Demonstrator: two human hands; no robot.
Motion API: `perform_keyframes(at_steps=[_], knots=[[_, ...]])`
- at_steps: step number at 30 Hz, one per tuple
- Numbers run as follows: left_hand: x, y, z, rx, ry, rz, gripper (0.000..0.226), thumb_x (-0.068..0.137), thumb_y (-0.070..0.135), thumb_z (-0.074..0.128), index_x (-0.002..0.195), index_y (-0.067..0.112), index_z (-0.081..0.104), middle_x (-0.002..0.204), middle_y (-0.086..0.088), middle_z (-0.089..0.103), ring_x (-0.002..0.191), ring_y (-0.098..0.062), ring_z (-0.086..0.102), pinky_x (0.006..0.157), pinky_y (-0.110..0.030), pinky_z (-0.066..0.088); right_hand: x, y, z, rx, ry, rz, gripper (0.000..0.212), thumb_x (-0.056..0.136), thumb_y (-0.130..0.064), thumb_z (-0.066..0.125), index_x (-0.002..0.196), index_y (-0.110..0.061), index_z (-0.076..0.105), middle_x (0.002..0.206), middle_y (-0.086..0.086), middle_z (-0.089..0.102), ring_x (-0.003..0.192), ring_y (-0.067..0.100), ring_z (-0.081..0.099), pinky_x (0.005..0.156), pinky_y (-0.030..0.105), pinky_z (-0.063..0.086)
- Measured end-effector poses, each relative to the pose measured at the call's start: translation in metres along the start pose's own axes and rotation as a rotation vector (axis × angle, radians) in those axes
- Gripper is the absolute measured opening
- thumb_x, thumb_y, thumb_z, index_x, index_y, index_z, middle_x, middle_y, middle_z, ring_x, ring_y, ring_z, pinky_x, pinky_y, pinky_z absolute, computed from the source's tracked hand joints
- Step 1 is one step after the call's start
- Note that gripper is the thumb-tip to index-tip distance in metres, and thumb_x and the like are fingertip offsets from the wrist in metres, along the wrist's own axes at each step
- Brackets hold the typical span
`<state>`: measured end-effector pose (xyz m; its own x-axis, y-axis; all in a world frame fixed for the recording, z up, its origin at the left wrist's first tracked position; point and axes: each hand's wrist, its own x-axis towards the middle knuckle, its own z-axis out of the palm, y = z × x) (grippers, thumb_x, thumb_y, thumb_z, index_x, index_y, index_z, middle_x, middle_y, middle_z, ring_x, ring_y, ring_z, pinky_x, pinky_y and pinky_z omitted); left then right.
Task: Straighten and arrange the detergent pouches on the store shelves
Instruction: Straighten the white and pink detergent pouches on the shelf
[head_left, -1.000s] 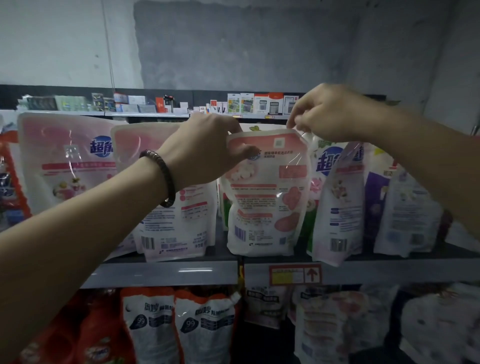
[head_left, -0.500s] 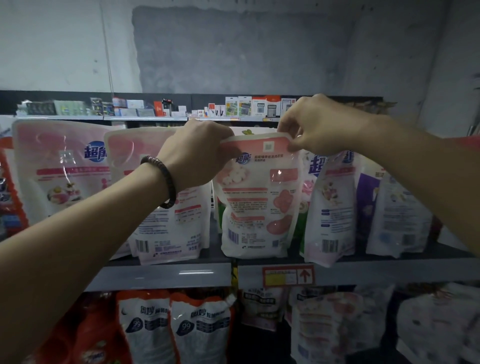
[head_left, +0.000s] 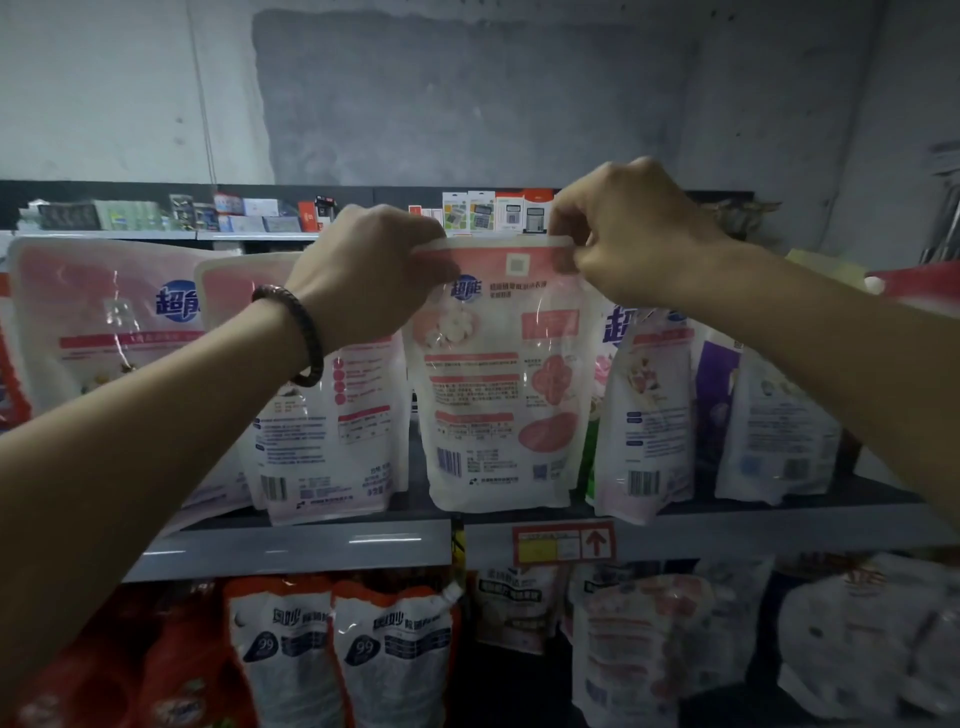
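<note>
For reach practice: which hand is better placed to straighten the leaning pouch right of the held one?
Probably right: the right hand pinches the held pouch beside the leaning pouch; the left hand grips its far corner.

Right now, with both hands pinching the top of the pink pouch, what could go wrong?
1. The pink pouch is held only by its top corners, by the left hand and right hand; its base sits near the shelf edge, so it might slide off when released.
2. The leaning pouch on its right seems to overhang that edge; a nudge could tip it off.
</note>
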<state>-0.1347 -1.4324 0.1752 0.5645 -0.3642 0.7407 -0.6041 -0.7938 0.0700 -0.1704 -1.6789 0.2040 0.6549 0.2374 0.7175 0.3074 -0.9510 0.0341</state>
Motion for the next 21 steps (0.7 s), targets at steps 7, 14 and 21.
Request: perform_keyframes(at_steps=[7, 14, 21], knots=[[-0.005, 0.001, -0.02, -0.068, 0.041, -0.025, 0.025, 0.104, 0.045, 0.06, 0.093, 0.028, 0.073, 0.084, 0.002, 0.074, 0.063, -0.019, 0.07, 0.058, -0.04, 0.063, -0.005, -0.012, -0.012, 0.034, 0.125, -0.017, 0.009, 0.089, -0.016, 0.084, 0.096, -0.02, 0.081, 0.093, 0.0, 0.076, 0.083, 0.017, 0.069, 0.08, 0.037, 0.063], [-0.017, 0.004, -0.03, -0.111, 0.085, -0.041, 0.029, 0.109, 0.041, 0.054, 0.095, 0.021, 0.07, 0.09, 0.004, 0.076, 0.068, -0.018, 0.074, 0.051, -0.033, 0.062, -0.014, -0.019, -0.026, 0.044, 0.156, -0.043, 0.008, 0.09, -0.017, 0.084, 0.097, -0.019, 0.082, 0.087, -0.005, 0.071, 0.072, 0.002, 0.059, 0.066, 0.016, 0.045], [-0.047, 0.004, -0.031, -0.094, 0.127, 0.004, 0.028, 0.108, 0.044, 0.055, 0.099, 0.023, 0.072, 0.083, 0.004, 0.073, 0.056, -0.007, 0.064, 0.044, -0.024, 0.046, -0.039, -0.031, -0.027, 0.084, 0.161, -0.056, 0.01, 0.093, -0.023, 0.082, 0.102, -0.02, 0.082, 0.091, -0.007, 0.072, 0.072, -0.002, 0.059, 0.065, 0.011, 0.043]])
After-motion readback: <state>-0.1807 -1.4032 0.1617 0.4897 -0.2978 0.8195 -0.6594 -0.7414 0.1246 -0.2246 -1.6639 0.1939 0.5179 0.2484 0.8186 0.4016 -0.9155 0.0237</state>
